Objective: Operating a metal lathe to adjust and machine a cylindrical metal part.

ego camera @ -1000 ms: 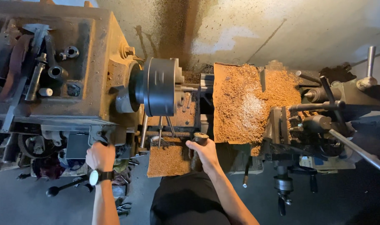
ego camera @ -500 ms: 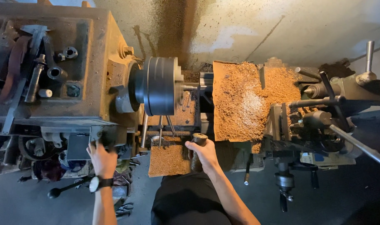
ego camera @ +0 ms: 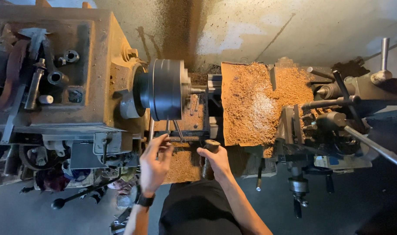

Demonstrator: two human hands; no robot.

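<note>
Left hand [ego camera: 155, 163] now up at threaded rod [ego camera: 183, 139], fingers spread — right hand [ego camera: 216, 159] gripping handle [ego camera: 209, 157].

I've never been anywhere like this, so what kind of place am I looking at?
Most likely a metalworking or machine shop. A worn, rusty lathe fills the view, with a heavy round chuck, a tray heaped with brownish shavings, and both hands at its controls.

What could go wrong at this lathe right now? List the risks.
1. The left hand reaches up close under the chuck; if it spins, fingers could get caught.
2. The wristwatch might snag on the threaded rod.
3. Chips heaped on the tray could cut skin or hide parts near the right hand gripping its handle.
</note>
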